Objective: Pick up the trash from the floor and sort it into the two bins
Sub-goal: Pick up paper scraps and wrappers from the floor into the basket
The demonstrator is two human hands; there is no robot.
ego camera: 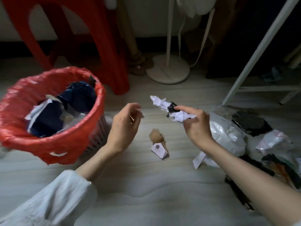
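White crumpled paper with a scrap of black plastic wrapped around its middle [169, 110] was held up above the pale wood-grain floor [146, 185], pinched in the curled fingers and thumb of the person's right hand [195, 126]. The left hand [125, 126] hovered just beside it, palm turned inward, fingers loosely bent and holding nothing.

To the left stood a white perforated plastic bin lined with a red plastic bag [53, 141], already holding dark blue and white packaging. Only this one bin was in view; the second could not be seen.

More trash lay on the floor. A small brown crumpled wad [157, 135] and a small white folded card box [159, 150] sat between the two forearms. At the right lay a heap of grey-white plastic bags [228, 136], a flat black wrapper [250, 123] and other dark scraps.

The step in hand appeared to be sorting a piece just lifted: paper and plastic were joined, so the empty left hand probably needed to pull the black scrap away before each part went to its bin. The red-lined bin was near the left hand.
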